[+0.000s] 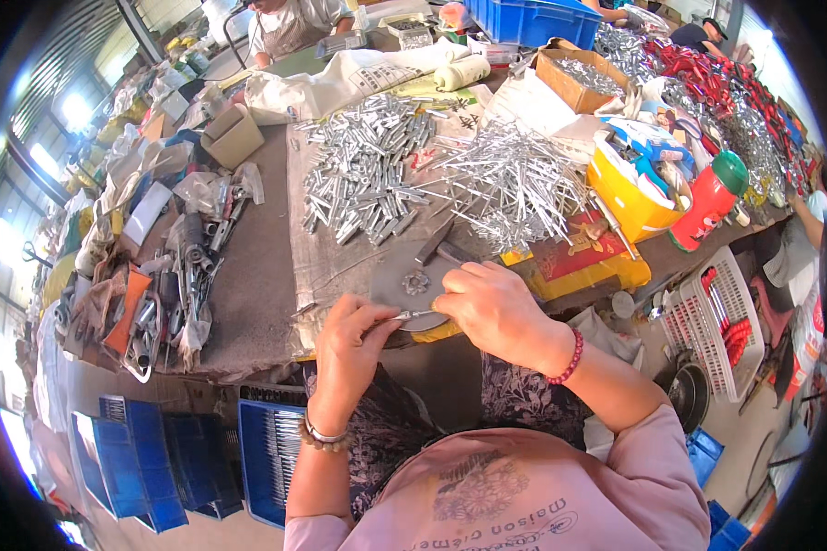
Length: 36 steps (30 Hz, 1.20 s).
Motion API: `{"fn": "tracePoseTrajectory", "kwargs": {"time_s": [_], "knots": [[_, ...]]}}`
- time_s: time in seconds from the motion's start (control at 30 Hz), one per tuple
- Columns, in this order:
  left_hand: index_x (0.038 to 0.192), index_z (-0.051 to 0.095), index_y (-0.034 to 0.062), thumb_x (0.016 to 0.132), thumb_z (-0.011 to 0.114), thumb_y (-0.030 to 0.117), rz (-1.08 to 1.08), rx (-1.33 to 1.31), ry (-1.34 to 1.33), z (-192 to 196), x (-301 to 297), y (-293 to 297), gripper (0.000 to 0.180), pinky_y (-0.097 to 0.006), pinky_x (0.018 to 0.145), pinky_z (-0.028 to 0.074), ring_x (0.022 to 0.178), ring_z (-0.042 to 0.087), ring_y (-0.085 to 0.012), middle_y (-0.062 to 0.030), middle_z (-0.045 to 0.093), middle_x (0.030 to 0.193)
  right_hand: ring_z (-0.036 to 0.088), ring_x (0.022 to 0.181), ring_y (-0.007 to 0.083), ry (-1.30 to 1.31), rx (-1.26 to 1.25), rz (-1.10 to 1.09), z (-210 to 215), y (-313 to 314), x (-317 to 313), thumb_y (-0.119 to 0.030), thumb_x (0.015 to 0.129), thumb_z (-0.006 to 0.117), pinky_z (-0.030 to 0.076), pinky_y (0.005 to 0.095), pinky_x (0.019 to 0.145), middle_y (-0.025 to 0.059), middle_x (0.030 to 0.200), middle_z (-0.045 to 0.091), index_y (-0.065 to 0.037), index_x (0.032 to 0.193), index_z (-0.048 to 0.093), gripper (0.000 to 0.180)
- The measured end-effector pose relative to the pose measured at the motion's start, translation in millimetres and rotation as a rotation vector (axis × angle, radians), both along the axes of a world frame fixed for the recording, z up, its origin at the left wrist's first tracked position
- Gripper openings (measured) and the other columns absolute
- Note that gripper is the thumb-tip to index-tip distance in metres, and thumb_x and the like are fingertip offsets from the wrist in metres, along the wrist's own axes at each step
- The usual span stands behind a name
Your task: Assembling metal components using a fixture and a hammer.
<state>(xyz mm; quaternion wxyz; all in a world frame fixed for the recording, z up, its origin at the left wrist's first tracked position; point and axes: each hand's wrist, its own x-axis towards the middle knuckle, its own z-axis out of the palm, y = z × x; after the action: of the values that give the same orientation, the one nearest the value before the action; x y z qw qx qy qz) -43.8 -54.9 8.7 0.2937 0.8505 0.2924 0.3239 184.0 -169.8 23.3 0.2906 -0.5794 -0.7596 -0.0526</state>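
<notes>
Over the table's front edge, my left hand (347, 332) is closed, thumb and fingertips pinching one end of a thin silver metal piece (412, 315). The fingers of my right hand (492, 301) curl at its other end; their exact grip is partly hidden. Under the piece lies a round grey plate (390, 283) with a little cluster of tiny metal parts (415, 281). A hammer (435, 241) rests just beyond it, its handle running toward my right hand. Farther back are a heap of short silver tubes (368, 170) and a heap of long thin rods (515, 179).
Tools and plastic bags (179, 275) crowd the left side. At the right stand a yellow tub (629, 188) and a red-and-green container (708, 202). A white basket (719, 321) sits lower right, a blue crate (268, 450) lower left. A co-worker (294, 28) sits opposite.
</notes>
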Motion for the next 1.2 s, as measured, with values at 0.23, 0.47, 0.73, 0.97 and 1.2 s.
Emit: {"fn": "tracePoseTrajectory", "kwargs": {"time_s": [0.23, 0.47, 0.73, 0.97, 1.2], "knots": [[0.103, 0.085, 0.0065, 0.087, 0.087, 0.005, 0.004, 0.023, 0.006, -3, 0, 3, 0.016, -0.037, 0.072, 0.053, 0.082, 0.067, -0.0259, -0.0091, 0.067, 0.091, 0.064, 0.094, 0.0271, -0.061, -0.028, 0.022, 3, 3, 2, -0.008, 0.083, 0.071, 0.051, 0.0416, 0.082, 0.0052, 0.091, 0.057, -0.012, 0.097, 0.075, 0.014], [0.104, 0.085, 0.0072, 0.087, 0.086, 0.004, 0.017, 0.005, 0.017, -2, 0, 3, 0.017, -0.037, 0.073, 0.053, 0.082, 0.068, -0.0255, -0.0084, 0.067, 0.091, 0.063, 0.096, 0.0269, -0.041, -0.010, 0.044, 1, 6, 0, -0.008, 0.083, 0.071, 0.051, 0.0411, 0.083, 0.0051, 0.093, 0.058, -0.012, 0.099, 0.075, 0.016], [0.101, 0.082, 0.0033, 0.084, 0.087, -0.001, -0.011, -0.010, 0.035, 0, 0, 0, 0.018, -0.036, 0.074, 0.052, 0.084, 0.067, -0.0253, -0.0089, 0.066, 0.091, 0.063, 0.100, 0.0250, -0.132, 0.042, 0.033, -8, 9, -11, -0.015, 0.090, 0.065, 0.051, 0.0409, 0.087, 0.0047, 0.097, 0.061, -0.012, 0.090, 0.071, 0.007], [0.100, 0.081, 0.0028, 0.087, 0.085, -0.002, -0.011, -0.006, 0.008, -1, 1, 2, 0.015, -0.037, 0.073, 0.052, 0.082, 0.066, -0.0281, -0.0103, 0.065, 0.089, 0.070, 0.088, 0.0321, 0.183, 0.165, -0.304, 0, -6, 54, -0.006, 0.086, 0.075, 0.057, 0.0453, 0.077, 0.0087, 0.088, 0.065, -0.010, 0.094, 0.075, 0.009], [0.099, 0.079, 0.0018, 0.084, 0.085, -0.005, -0.060, 0.027, -0.002, 3, 14, -1, 0.017, -0.037, 0.072, 0.052, 0.081, 0.065, -0.0293, -0.0108, 0.064, 0.089, 0.074, 0.094, 0.0353, 0.173, 0.003, -0.492, -17, -29, 98, -0.005, 0.086, 0.074, 0.060, 0.0467, 0.080, 0.0119, 0.095, 0.073, -0.008, 0.096, 0.076, 0.010]]}}
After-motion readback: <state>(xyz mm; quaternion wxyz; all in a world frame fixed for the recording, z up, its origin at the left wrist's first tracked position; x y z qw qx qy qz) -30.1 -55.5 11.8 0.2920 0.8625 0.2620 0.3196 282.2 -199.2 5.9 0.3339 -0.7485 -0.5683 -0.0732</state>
